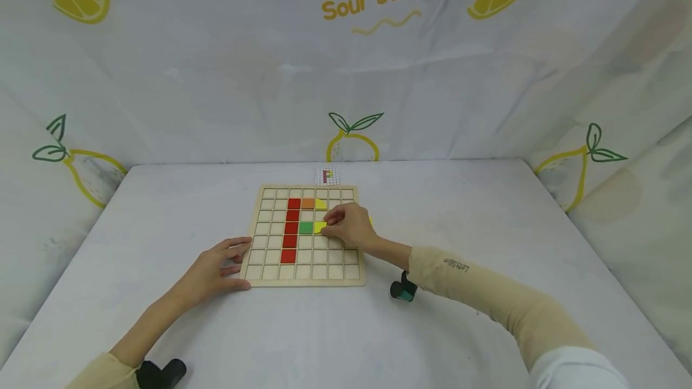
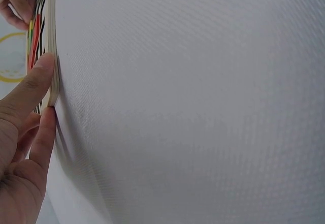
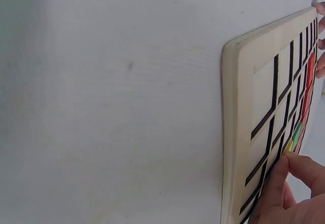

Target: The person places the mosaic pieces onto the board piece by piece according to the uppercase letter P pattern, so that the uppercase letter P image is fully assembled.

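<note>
A light wooden grid board [image 1: 319, 272] lies flat on the table. My right hand [image 1: 350, 225] reaches over its right side, thumb and index finger pinching a yellow tile [image 1: 319, 228]. That tile sits at the square right of a green tile [image 1: 306, 228]. A column of several red tiles [image 1: 290, 228] runs down the board. Right of its top square come an orange tile [image 1: 307, 203] and a second yellow tile [image 1: 321, 204] with a cut corner. My left hand [image 1: 218, 266] touches the board's lower left corner and left edge with fairly straight fingers and thumb.
Behind the board's far edge lies a small pattern card [image 1: 327, 176] with a coloured grid design. A bit of yellow [image 1: 370, 220] shows past my right hand, beyond the board's right edge. A white cloth printed with lemons [image 1: 352, 144] hangs behind the table.
</note>
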`<move>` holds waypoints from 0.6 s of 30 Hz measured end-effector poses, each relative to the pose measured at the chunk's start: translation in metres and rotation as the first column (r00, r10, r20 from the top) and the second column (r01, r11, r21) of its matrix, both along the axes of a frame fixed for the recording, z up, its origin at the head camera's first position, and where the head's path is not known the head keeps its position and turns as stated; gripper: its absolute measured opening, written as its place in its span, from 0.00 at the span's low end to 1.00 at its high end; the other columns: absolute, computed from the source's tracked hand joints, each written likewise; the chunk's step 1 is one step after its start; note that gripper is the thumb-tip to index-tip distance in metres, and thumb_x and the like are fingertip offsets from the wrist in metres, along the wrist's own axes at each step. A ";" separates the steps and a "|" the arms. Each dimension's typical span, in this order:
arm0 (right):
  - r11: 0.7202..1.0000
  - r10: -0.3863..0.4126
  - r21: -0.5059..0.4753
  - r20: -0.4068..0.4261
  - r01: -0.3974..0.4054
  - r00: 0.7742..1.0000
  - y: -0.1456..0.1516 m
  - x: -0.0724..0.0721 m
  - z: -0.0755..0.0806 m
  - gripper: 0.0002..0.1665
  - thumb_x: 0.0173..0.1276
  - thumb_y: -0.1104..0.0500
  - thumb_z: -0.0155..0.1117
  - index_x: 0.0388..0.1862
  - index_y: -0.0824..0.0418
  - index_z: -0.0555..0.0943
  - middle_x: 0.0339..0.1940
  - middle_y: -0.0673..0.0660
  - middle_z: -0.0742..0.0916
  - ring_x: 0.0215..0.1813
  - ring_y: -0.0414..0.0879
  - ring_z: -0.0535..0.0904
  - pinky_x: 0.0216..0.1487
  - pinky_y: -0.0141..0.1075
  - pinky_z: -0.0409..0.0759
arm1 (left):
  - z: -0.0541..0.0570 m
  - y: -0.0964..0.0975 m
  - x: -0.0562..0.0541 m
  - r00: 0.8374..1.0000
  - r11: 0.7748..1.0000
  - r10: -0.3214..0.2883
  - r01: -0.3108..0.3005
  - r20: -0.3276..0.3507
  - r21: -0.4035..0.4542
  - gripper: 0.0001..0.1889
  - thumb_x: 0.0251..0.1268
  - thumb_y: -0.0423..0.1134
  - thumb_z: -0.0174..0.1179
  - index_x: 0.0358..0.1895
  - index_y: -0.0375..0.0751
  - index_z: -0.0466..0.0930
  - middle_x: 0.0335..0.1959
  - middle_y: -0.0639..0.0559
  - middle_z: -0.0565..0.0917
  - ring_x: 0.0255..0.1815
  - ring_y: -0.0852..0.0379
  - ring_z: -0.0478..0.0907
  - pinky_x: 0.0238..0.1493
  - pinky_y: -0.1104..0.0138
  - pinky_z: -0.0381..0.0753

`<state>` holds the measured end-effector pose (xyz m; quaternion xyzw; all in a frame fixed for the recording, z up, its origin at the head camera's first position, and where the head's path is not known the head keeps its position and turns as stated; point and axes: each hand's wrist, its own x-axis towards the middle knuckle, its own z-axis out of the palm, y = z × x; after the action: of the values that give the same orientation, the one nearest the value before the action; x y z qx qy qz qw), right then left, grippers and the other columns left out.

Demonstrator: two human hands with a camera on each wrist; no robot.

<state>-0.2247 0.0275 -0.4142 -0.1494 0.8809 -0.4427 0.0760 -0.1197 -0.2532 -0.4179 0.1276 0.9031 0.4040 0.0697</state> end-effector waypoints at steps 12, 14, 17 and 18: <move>0.994 0.040 -0.103 0.027 -0.037 0.999 0.028 -0.001 0.007 0.13 0.61 0.66 0.69 0.45 0.68 0.83 0.39 0.59 0.87 0.39 0.49 0.84 0.42 0.33 0.86 | -0.001 0.000 0.001 1.000 1.000 -0.006 0.006 -0.010 -0.004 0.42 0.43 0.30 0.75 0.64 0.22 0.66 0.65 0.33 0.67 0.52 0.42 0.75 0.49 0.64 0.85; 0.993 0.063 -0.104 0.026 -0.060 0.998 0.039 -0.005 0.008 0.14 0.62 0.66 0.68 0.48 0.68 0.83 0.43 0.60 0.87 0.42 0.50 0.83 0.44 0.33 0.86 | -0.001 0.000 0.001 1.000 1.000 -0.010 0.010 -0.021 -0.009 0.41 0.42 0.30 0.75 0.64 0.21 0.66 0.65 0.33 0.67 0.52 0.43 0.75 0.49 0.64 0.85; 0.990 0.080 -0.120 0.027 -0.076 0.996 0.056 -0.010 0.009 0.16 0.64 0.67 0.66 0.51 0.68 0.81 0.47 0.61 0.85 0.45 0.51 0.82 0.47 0.33 0.85 | 0.000 0.000 0.001 0.999 1.000 -0.013 0.013 -0.030 -0.008 0.41 0.43 0.30 0.75 0.64 0.21 0.66 0.65 0.33 0.67 0.52 0.43 0.75 0.49 0.65 0.85; 0.989 0.078 -0.128 0.027 -0.074 0.997 0.063 -0.012 0.009 0.17 0.64 0.68 0.66 0.52 0.68 0.81 0.48 0.62 0.85 0.46 0.51 0.82 0.48 0.32 0.85 | 0.000 0.000 0.001 0.999 1.000 -0.014 0.014 -0.031 -0.006 0.41 0.43 0.30 0.75 0.64 0.21 0.66 0.66 0.33 0.67 0.52 0.42 0.75 0.49 0.65 0.85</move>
<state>-0.2371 0.0903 -0.4049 -0.1804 0.8434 -0.4967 0.0973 -0.1186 -0.2536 -0.4184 0.1399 0.9043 0.3989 0.0590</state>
